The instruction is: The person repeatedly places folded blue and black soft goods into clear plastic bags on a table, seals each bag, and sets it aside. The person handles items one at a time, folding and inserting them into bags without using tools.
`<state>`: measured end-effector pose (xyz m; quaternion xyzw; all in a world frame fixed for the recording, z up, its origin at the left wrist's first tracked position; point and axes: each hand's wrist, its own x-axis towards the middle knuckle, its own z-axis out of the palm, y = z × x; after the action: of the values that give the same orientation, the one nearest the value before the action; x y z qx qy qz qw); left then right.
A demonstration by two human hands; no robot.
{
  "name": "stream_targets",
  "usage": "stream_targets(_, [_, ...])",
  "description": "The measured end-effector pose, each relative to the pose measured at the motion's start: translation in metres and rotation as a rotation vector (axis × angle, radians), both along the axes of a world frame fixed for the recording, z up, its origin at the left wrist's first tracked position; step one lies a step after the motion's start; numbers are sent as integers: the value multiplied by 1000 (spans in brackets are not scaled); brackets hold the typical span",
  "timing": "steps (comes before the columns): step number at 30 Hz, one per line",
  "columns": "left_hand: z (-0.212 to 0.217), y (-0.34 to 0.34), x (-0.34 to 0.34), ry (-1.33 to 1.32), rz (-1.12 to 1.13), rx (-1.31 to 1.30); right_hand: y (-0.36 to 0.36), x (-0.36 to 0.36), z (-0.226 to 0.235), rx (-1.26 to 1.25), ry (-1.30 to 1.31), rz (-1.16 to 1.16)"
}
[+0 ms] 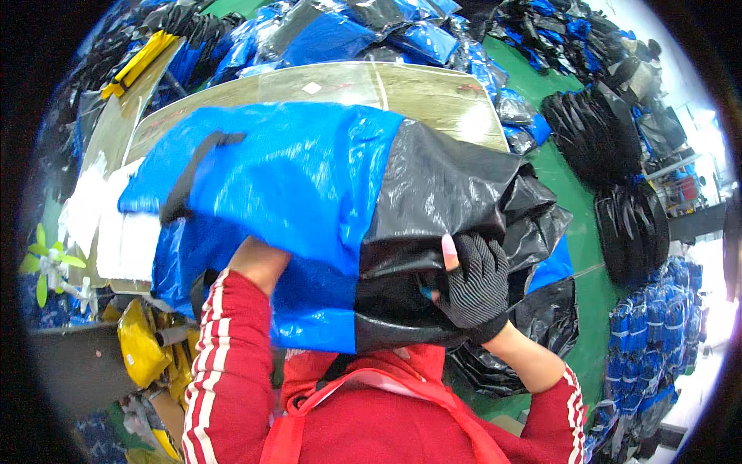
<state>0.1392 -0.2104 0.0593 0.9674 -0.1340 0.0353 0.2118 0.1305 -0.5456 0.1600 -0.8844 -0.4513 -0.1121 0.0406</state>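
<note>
A large blue and black bag [263,178] of shiny coated sheet lies across the table in front of me, with a black strap [189,178] on its blue side. My left hand [264,261] reaches in under the blue flap; its fingers are hidden by the sheet. On the black part to the right, my right hand [478,282], in a striped dark glove with bare thumb and fingertip, closes on the edge of the bag. The black end is crumpled past that hand.
The table [332,77] shows beyond the bag. Behind it are heaped blue and black packs [328,39]. Black bundles [595,131] and stacked blue bundles [649,340] stand on the green floor at right. A small green fan [52,263] and yellow pieces [143,340] are at left.
</note>
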Motion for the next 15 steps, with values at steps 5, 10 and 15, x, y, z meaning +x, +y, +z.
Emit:
stream_targets(5, [-15,-32,-29,-48,131,-84,54,20,-11,153,-43,-47])
stream_targets(10, [33,-60,-100,-84,162,-11,21,16,1,55,186,505])
stream_targets(15, [47,-52,-131,38,259,-314,-20,-1,-34,-361,529,281])
